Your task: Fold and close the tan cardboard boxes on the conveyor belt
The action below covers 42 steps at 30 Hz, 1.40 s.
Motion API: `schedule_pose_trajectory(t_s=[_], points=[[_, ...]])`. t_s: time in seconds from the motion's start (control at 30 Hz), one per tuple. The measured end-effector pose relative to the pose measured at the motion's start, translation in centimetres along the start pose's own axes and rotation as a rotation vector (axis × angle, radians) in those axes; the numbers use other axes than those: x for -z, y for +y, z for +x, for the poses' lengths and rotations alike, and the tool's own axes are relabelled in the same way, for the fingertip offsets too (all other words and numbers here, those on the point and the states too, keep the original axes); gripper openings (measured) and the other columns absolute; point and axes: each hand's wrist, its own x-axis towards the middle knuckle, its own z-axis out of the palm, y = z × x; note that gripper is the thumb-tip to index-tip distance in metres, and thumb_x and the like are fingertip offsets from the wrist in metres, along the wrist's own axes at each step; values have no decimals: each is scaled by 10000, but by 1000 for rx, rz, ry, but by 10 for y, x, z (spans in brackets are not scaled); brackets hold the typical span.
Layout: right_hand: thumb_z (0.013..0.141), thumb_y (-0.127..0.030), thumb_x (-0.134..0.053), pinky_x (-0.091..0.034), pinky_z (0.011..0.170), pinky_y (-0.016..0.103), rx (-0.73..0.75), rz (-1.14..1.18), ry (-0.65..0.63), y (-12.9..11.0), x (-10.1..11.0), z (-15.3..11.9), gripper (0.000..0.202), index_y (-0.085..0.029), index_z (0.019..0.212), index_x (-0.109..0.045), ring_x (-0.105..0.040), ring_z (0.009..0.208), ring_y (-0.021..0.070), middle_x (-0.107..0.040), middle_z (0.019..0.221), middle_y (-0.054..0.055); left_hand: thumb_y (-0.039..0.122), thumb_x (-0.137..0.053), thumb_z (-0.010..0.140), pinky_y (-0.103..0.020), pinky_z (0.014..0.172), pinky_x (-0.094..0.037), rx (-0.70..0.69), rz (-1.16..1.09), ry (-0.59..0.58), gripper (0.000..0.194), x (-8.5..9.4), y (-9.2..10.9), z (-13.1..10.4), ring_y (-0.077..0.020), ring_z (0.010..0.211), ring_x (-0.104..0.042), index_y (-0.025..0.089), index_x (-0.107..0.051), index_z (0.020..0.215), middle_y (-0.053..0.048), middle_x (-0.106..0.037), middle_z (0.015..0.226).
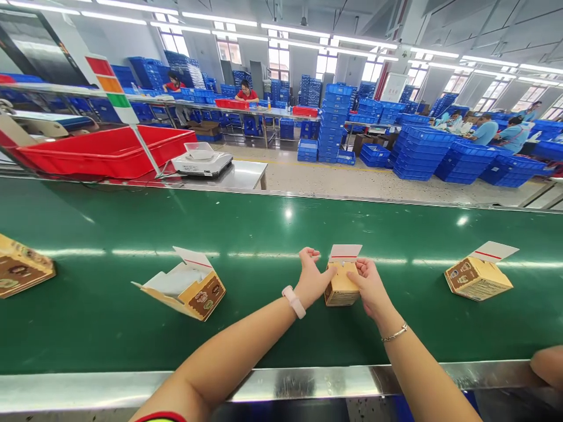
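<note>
A small tan and brown box stands on the green belt, its white flap with a red line raised at the far side. My left hand is at the box's left, thumb on its top and the other fingers spread away from it. At the right side, my right hand has its thumb on the top and its fingers curled near the flap. To the left lies an open box with its flaps spread. Another box with a raised flap sits to the right.
At the far left edge is one more box. Beyond the belt are a red bin, a white scale and stacked blue crates. Someone's arm reaches in at the lower right, by the metal rail.
</note>
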Motion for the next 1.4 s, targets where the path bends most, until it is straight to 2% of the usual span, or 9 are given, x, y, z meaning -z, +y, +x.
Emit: schedule_pose_trajectory(t_s=[0.17, 0.4, 0.57, 0.7, 0.8, 1.03, 1.2, 1.33, 1.4], points=[[554, -244, -675, -569, 757, 428, -115, -23, -79, -9, 12, 4, 396, -216, 928, -546, -669, 892, 290, -683, 950, 64, 45, -719, 648, -407, 912, -447, 415, -38, -216, 623, -21, 17, 13, -195, 920, -578, 220, -306, 1080, -71, -511, 1054], [585, -430, -693, -570, 718, 443, -23, -73, 136, -13, 23, 2, 425, -195, 914, -560, -666, 871, 309, -678, 932, 113, 114, -698, 733, -355, 901, -452, 400, -34, -200, 582, -33, 27, 8, -196, 975, -579, 194, -315, 1164, -114, -519, 1113], [725, -508, -634, -478, 931, 481, 342, -266, 378, -22, 40, -21, 384, -218, 965, -558, -578, 1067, 290, -626, 1074, 108, 208, -715, 722, -352, 931, -407, 128, -88, -216, 445, 14, 39, -19, -198, 1038, -554, 197, -427, 1061, -88, -577, 1073], [854, -425, -542, -363, 1039, 563, 780, -911, 122, -23, 45, -41, 311, -223, 1070, -637, -567, 1120, 321, -643, 1141, 125, 320, -738, 702, -316, 797, -428, -18, -63, -341, 418, 76, 41, -53, -178, 861, -585, 212, -479, 1012, -27, -636, 870], [889, -389, -489, -256, 1081, 638, 771, -1226, -12, -16, 49, -48, 409, -216, 1249, -581, -500, 1229, 356, -581, 1281, 133, 379, -721, 744, -312, 756, -434, -71, -5, -283, 400, 118, 41, -77, -175, 793, -581, 225, -500, 1039, -22, -653, 820], [931, -407, -444, -200, 1032, 744, 799, -1340, 69, -4, 66, -47, 561, -203, 1443, -336, -517, 1200, 394, -562, 1284, 183, 482, -648, 824, -358, 798, -477, -194, 94, 115, 257, 179, 50, -118, -207, 798, -593, 277, -576, 963, 3, -630, 760], [917, -387, -514, -119, 1007, 794, 972, -1285, 245, -3, 40, -66, 726, -228, 1506, -121, -323, 1336, 462, -346, 1455, 227, 321, -712, 788, -359, 799, -479, -449, 177, 259, 194, 206, 57, -101, -206, 808, -585, 265, -574, 665, 49, -615, 721], [905, -317, -502, -186, 1092, 688, 1080, -1037, -102, 3, -15, -88, 744, -257, 1519, -85, -283, 1381, 388, -275, 1503, 167, 365, -670, 814, -364, 865, -493, -469, 313, 245, 285, 218, 43, -54, -207, 856, -606, 223, -554, 596, 14, -658, 816], [916, -314, -470, -224, 1111, 640, 1082, -921, -271, 7, -42, -87, 721, -228, 1519, -85, -292, 1386, 349, -292, 1494, 163, 467, -591, 852, -377, 831, -524, -520, 410, 89, 259, 217, 28, -29, -256, 1001, -622, 222, -675, 870, -61, -688, 1070]])
